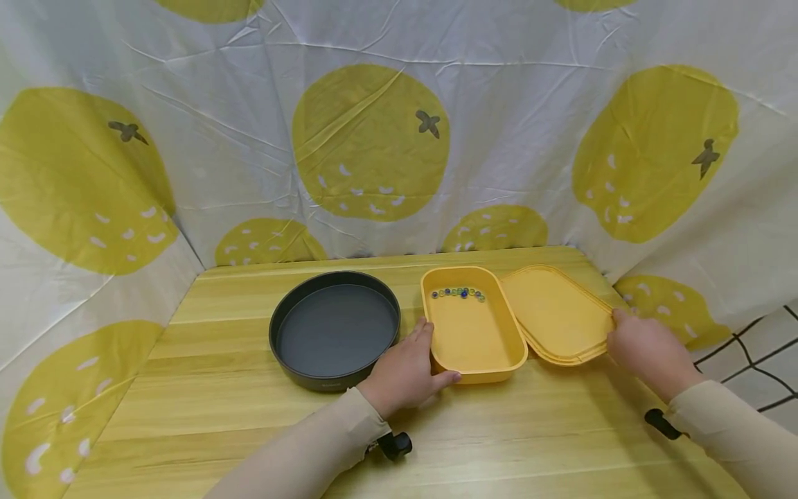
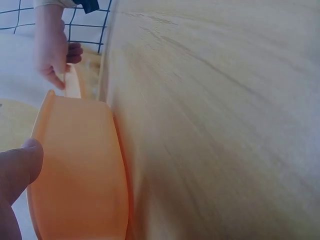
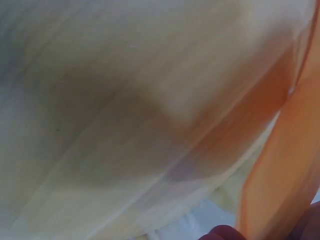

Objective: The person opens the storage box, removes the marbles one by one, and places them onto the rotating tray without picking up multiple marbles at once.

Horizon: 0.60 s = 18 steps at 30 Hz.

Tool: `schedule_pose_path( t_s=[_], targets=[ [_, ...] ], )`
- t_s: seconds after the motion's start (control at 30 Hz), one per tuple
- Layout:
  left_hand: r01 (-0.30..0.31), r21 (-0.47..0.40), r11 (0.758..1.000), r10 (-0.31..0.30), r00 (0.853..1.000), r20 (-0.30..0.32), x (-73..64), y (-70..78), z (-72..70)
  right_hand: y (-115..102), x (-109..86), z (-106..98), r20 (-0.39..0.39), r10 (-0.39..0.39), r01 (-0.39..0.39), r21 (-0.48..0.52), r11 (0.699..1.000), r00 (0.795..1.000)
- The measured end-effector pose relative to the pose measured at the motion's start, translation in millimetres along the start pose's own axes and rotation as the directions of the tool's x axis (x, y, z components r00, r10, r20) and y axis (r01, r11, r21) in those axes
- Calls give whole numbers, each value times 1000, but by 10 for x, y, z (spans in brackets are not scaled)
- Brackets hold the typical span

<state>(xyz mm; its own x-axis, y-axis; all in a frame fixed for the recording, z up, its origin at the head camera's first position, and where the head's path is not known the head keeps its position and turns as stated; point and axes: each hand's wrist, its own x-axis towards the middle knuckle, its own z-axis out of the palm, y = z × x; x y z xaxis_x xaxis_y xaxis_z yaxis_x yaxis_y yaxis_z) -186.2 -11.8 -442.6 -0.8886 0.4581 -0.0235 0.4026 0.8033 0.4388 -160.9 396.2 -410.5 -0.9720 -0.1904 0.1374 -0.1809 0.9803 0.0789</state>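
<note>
A yellow rectangular container (image 1: 476, 339) stands on the table with several small glass marbles (image 1: 458, 292) gathered toward its far end. My left hand (image 1: 405, 367) rests against its near left corner, fingers along the left wall and thumb (image 2: 31, 155) on the front wall just under the rim. At the right, my right hand (image 1: 651, 350) pinches the right edge of a matching yellow lid (image 1: 557, 315). The lid tilts, its right side raised off the table and its left side beside the container. The right wrist view shows the lid's edge (image 3: 280, 175) over its shadow.
A round dark grey pan (image 1: 337, 333) stands left of the container, close to my left hand. The wooden table (image 1: 206, 416) ends at the back against a white curtain (image 1: 499, 111) with yellow fruit prints. Black grid lines (image 1: 754, 353) show at the far right.
</note>
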Motion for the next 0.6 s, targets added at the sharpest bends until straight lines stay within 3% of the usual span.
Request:
schedule_pose_path(
  t_s=[0.1,0.23,0.33,0.43,0.6],
  targets=[
    [1,-2,1000,-1,1000,4,-1,2,-4,14,-44,54,31,23,-24,9,1000,999],
    [4,-7,1000,-3,1000,6,-4,9,-9,17,-93,124,22,-12,13,-37,999,1000],
    [2,-12,1000,-2,1000,5,-4,13,-10,12,-100,134,100,53,-57,40,998,994],
    [2,-14,1000,-2,1000,7,-2,16,-11,19,-96,126,193,115,-139,117,983,974],
    [0,-7,1000,0,1000,8,-4,18,-8,30,-100,146,189,88,-109,106,988,978]
  ],
)
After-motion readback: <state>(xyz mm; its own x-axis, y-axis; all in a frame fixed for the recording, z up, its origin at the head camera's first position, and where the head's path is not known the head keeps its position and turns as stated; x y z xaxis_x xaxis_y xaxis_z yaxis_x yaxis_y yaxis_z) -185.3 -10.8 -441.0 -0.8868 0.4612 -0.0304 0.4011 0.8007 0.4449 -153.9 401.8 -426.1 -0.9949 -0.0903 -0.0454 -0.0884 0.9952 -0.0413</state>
